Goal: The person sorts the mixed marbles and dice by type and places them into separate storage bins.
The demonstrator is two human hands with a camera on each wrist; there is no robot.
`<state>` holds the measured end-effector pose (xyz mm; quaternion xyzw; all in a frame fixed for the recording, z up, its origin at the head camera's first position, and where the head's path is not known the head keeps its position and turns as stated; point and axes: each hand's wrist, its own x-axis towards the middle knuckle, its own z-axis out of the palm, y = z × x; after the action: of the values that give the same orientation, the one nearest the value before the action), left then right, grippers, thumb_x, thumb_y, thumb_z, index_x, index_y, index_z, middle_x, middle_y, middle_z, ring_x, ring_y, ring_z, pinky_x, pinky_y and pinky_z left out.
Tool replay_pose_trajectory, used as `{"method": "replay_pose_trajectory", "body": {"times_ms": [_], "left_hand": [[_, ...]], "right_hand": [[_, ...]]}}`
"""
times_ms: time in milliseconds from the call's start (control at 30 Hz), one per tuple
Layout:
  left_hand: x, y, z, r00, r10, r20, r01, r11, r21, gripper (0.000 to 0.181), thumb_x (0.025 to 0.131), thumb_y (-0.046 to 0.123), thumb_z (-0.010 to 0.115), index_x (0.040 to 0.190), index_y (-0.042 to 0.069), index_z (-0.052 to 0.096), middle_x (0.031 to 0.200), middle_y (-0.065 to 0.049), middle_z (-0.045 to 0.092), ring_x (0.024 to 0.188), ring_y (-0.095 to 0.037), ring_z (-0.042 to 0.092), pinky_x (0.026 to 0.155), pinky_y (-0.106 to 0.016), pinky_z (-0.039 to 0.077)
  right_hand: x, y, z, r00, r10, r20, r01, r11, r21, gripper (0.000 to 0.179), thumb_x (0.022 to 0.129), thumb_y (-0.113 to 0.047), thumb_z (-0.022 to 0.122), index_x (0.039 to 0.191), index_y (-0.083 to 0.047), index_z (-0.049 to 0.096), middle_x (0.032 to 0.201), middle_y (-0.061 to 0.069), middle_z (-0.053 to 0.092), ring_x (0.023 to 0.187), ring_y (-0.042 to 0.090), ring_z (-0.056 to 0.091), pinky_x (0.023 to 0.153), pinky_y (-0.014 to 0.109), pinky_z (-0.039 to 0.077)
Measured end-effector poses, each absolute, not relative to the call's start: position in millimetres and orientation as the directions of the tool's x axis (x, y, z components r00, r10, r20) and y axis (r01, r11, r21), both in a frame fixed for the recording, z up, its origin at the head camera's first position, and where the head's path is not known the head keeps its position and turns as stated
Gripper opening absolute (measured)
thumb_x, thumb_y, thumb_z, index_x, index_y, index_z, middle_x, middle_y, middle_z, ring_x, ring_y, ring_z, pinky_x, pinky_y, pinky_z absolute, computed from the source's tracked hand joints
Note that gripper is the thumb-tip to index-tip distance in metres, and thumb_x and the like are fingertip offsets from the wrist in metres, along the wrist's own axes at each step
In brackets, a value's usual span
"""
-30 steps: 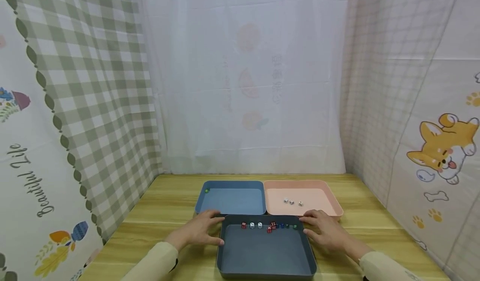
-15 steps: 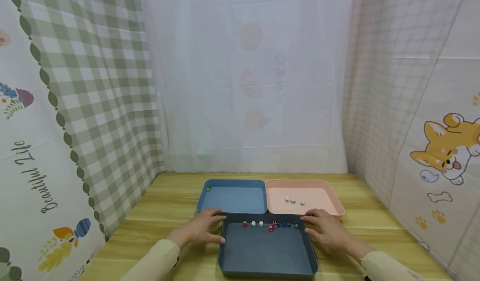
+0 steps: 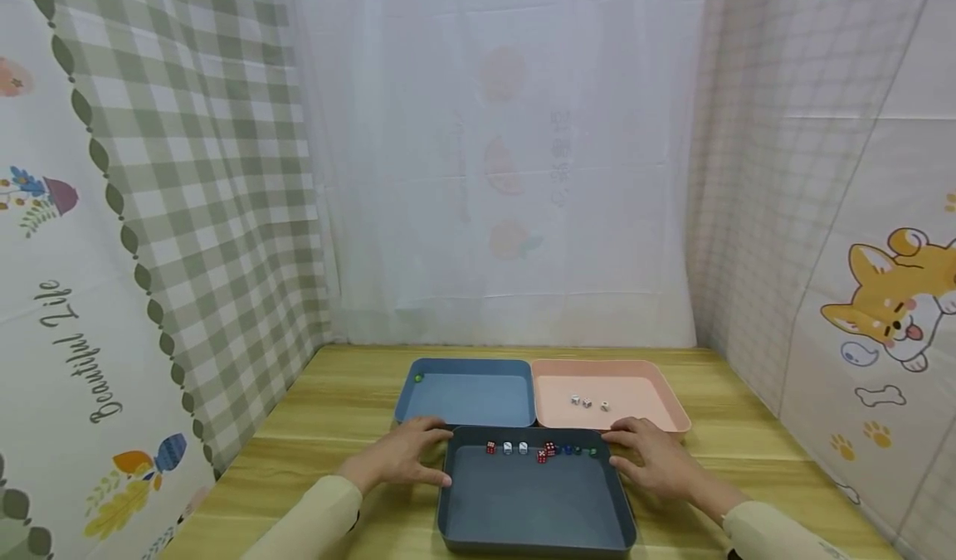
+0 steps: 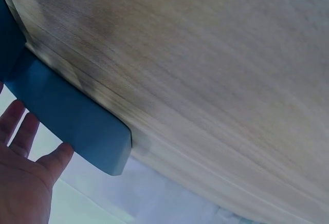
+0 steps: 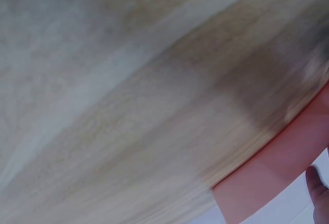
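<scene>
A dark grey tray (image 3: 538, 502) lies at the front of the table between my hands. Along its far side sit several small dice, with a red die (image 3: 490, 447), a white die (image 3: 508, 448) and a blue die (image 3: 568, 450) among them, and a small green piece (image 3: 593, 452) at the right end. My left hand (image 3: 403, 454), fingers spread, touches the tray's left side with its fingertips. On the opposite side, my right hand (image 3: 651, 460) rests at the right wall, fingers loosely extended. Neither hand holds a die.
Behind the grey tray stand a blue tray (image 3: 478, 394) with one small green piece (image 3: 419, 377) in its far left corner and a pink tray (image 3: 635, 386) with three white dice (image 3: 587, 402). The two touch side by side. Cloth curtains (image 3: 515, 211) enclose the wooden table (image 3: 329, 394).
The head view has turned slightly to the left. Hands, trays and dice keep their places relative to one another.
</scene>
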<state>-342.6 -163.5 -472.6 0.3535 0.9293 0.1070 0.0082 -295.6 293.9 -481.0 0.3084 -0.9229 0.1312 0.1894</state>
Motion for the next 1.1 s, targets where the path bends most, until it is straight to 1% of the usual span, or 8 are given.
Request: {"method": "replay_pose_trajectory", "body": {"times_ms": [167, 367, 433, 600, 800, 1100], "left_hand": [[-342.9, -162.6, -471.2, -0.753, 0.656, 0.046, 0.65, 0.731, 0.21, 0.083, 0.081, 0.069, 0.067, 0.144, 0.017, 0.054, 0.149, -0.01, 0.044, 0.137, -0.033, 0.04, 0.107, -0.054, 0.037], [-341.8, -162.5, -470.0, -0.754, 0.656, 0.042, 0.647, 0.73, 0.219, 0.082, 0.081, 0.067, 0.068, 0.143, 0.016, 0.054, 0.149, -0.01, 0.044, 0.137, -0.033, 0.039, 0.107, -0.055, 0.037], [-341.3, -162.7, -469.7, -0.754, 0.656, 0.044, 0.647, 0.73, 0.22, 0.082, 0.081, 0.067, 0.068, 0.143, 0.016, 0.054, 0.149, -0.01, 0.044, 0.137, -0.033, 0.039, 0.107, -0.055, 0.037], [-340.0, -162.9, -469.6, -0.755, 0.653, 0.052, 0.648, 0.732, 0.21, 0.082, 0.08, 0.068, 0.068, 0.143, 0.016, 0.055, 0.148, -0.01, 0.044, 0.137, -0.033, 0.04, 0.107, -0.054, 0.037], [-340.1, -162.4, -470.0, -0.762, 0.646, 0.044, 0.64, 0.74, 0.205, 0.081, 0.081, 0.068, 0.068, 0.143, 0.018, 0.054, 0.149, -0.01, 0.044, 0.137, -0.033, 0.039, 0.107, -0.054, 0.037], [-340.4, -162.2, -469.7, -0.766, 0.642, 0.04, 0.635, 0.745, 0.202, 0.083, 0.08, 0.069, 0.067, 0.144, 0.018, 0.054, 0.15, -0.01, 0.043, 0.138, -0.033, 0.039, 0.108, -0.054, 0.036]], "right_hand": [[-296.7, 289.8, -480.9, -0.732, -0.491, 0.473, -0.601, 0.792, -0.108, 0.032, 0.09, -0.031, 0.073, 0.115, -0.012, 0.074, 0.118, 0.011, 0.062, 0.104, 0.032, 0.061, 0.085, 0.053, 0.05], [-301.9, 278.6, -476.6, -0.693, -0.48, 0.538, -0.613, 0.785, -0.09, 0.029, 0.087, -0.03, 0.076, 0.11, -0.013, 0.075, 0.119, 0.016, 0.063, 0.107, 0.036, 0.061, 0.087, 0.054, 0.049], [-303.5, 274.2, -474.2, -0.704, -0.472, 0.531, -0.609, 0.785, -0.111, 0.029, 0.088, -0.031, 0.075, 0.11, -0.013, 0.075, 0.121, 0.017, 0.062, 0.109, 0.037, 0.06, 0.088, 0.056, 0.048], [-306.6, 261.7, -468.9, -0.769, -0.436, 0.468, -0.572, 0.797, -0.196, 0.027, 0.089, -0.031, 0.074, 0.109, -0.014, 0.075, 0.125, 0.019, 0.06, 0.114, 0.04, 0.056, 0.095, 0.06, 0.043], [-309.0, 245.0, -466.5, -0.779, -0.439, 0.448, -0.57, 0.794, -0.213, 0.023, 0.087, -0.031, 0.076, 0.105, -0.017, 0.076, 0.128, 0.021, 0.059, 0.118, 0.044, 0.054, 0.099, 0.062, 0.039], [-313.4, 225.5, -470.8, -0.797, -0.435, 0.419, -0.553, 0.805, -0.215, 0.021, 0.083, -0.028, 0.08, 0.101, -0.017, 0.077, 0.131, 0.02, 0.058, 0.125, 0.042, 0.049, 0.105, 0.065, 0.03]]}}
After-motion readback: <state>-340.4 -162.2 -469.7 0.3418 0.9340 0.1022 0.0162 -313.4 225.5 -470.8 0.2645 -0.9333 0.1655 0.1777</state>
